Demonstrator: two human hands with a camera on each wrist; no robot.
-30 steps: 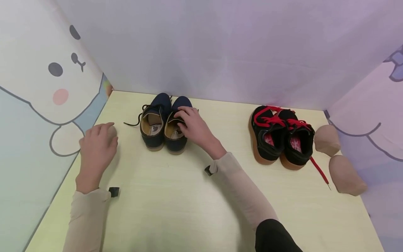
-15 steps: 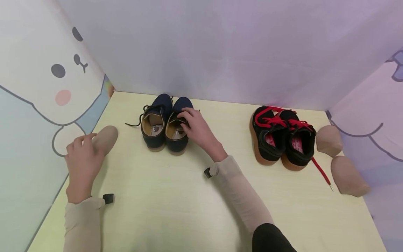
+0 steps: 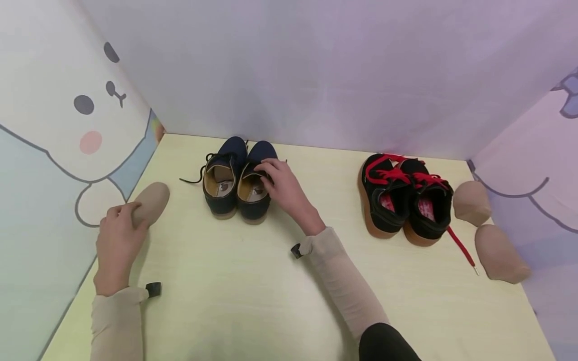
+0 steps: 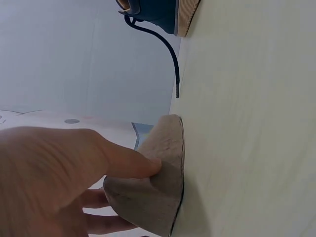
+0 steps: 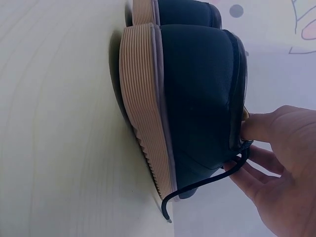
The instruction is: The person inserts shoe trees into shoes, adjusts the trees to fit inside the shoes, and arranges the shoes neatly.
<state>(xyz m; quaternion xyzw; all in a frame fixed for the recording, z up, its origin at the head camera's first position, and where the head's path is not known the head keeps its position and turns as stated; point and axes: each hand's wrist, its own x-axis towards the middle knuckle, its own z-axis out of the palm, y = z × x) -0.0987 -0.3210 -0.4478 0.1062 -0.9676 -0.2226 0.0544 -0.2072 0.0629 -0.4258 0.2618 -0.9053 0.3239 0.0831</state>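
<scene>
My left hand point(image 3: 118, 245) pinches the near end of a beige, toe-shaped shoe filler point(image 3: 155, 198) at the table's left edge. In the left wrist view, the thumb presses one side of the filler point(image 4: 165, 148) and fingers reach behind it. My right hand point(image 3: 289, 188) holds the right one of two navy lace-up shoes point(image 3: 263, 150) at its tongue. The right wrist view has the thumb at the shoe's point(image 5: 200, 94) opening, with fingers beyond the black lace point(image 5: 207, 181). Beside it stands the left navy shoe point(image 3: 221, 206), something tan showing inside; its lace trails left.
A pair of black shoes with red laces point(image 3: 384, 215) stands at the right, one lace end trailing on the table point(image 3: 235, 296). Two more beige fillers point(image 3: 500, 254) lie near the right edge. Fabric walls point(image 3: 311, 75) rise behind and at both sides.
My left hand has moved left and down from over the filler and now pinches its near end. The right hand stays at the navy shoe's tongue.
</scene>
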